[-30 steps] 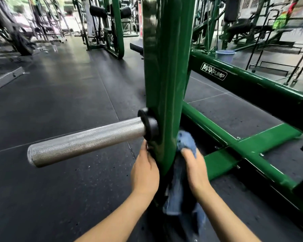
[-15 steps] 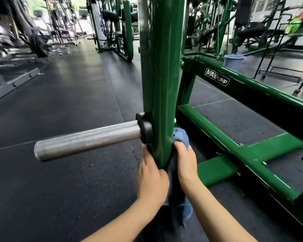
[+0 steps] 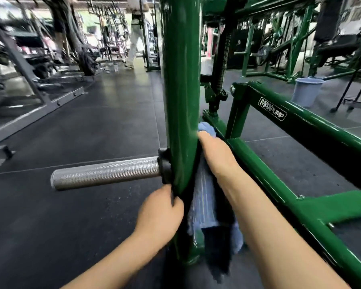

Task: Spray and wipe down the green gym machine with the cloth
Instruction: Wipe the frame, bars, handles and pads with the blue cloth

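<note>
A glossy green upright post (image 3: 180, 90) of the gym machine fills the middle of the head view. A knurled steel peg (image 3: 106, 175) sticks out of its left side. My right hand (image 3: 216, 156) holds a blue cloth (image 3: 203, 202) flat against the post's right face, above the level of the peg. The cloth hangs down beside the post and peeks out above my fingertips. My left hand (image 3: 159, 211) grips the left edge of the post just under the peg. No spray bottle is in view.
The green base frame (image 3: 300, 130) with a MAXPUMP label runs off to the right along the black rubber floor. A pale blue bucket (image 3: 306, 91) stands behind it. Grey and green machines line the back, and a person (image 3: 136, 34) walks far off.
My right hand has slid the cloth upward along the post's right side, from below the peg's level to above it. My left hand stayed low on the post. The view tilted up.
</note>
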`<action>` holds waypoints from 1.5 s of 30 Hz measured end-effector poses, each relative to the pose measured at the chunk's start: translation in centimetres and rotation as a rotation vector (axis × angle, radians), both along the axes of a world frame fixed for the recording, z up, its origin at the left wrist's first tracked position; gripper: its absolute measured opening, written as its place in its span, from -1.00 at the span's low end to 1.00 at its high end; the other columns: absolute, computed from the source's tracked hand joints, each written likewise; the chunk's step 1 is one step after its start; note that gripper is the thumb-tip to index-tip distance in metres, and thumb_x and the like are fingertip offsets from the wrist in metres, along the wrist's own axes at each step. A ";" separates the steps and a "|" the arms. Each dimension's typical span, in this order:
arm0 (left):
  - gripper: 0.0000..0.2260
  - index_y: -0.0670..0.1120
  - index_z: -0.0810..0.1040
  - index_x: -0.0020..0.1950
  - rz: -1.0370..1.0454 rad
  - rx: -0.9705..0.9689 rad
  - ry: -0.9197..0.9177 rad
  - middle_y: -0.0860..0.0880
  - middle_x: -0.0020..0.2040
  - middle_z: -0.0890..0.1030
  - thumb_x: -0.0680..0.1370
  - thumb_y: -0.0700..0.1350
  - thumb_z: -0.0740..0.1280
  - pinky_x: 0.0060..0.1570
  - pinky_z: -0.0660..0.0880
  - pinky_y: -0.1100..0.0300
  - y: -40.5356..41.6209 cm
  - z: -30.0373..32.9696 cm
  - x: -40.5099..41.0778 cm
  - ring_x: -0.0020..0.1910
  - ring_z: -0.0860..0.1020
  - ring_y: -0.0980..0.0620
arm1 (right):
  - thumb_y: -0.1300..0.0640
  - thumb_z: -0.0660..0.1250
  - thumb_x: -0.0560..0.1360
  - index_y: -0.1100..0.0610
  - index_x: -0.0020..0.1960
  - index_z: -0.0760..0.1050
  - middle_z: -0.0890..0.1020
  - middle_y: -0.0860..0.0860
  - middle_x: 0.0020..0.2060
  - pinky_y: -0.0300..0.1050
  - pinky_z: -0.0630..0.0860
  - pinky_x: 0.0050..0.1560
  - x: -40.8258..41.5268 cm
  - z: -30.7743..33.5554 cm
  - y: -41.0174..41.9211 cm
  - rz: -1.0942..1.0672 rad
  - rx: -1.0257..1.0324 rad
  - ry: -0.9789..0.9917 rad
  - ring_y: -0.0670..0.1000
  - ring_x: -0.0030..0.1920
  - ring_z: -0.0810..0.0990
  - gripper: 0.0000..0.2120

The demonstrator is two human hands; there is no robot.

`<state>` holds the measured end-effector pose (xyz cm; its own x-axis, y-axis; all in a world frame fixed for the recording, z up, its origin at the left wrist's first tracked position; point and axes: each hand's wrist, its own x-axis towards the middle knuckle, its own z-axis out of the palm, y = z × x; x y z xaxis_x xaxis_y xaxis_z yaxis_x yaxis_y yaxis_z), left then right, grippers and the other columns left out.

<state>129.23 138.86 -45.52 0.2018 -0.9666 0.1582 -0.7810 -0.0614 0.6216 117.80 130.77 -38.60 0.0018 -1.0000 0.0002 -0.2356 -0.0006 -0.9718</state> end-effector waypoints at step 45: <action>-0.65 0.03 0.43 0.37 -0.073 0.248 -0.896 0.01 0.35 0.49 0.59 0.03 0.20 0.27 0.42 0.09 -5.3 6.7 4.3 0.35 0.45 -0.06 | -0.11 0.16 0.59 -0.02 0.10 0.50 0.60 -0.12 -0.05 -0.07 0.44 0.10 1.4 12.7 5.5 -0.130 -0.488 -0.389 -0.07 0.01 0.55 -0.76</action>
<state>133.49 133.61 -38.78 0.0418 -0.9990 0.0126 -0.9701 -0.0436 -0.2388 119.18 136.30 -25.91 -0.2115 -0.8765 0.4324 0.1063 -0.4605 -0.8813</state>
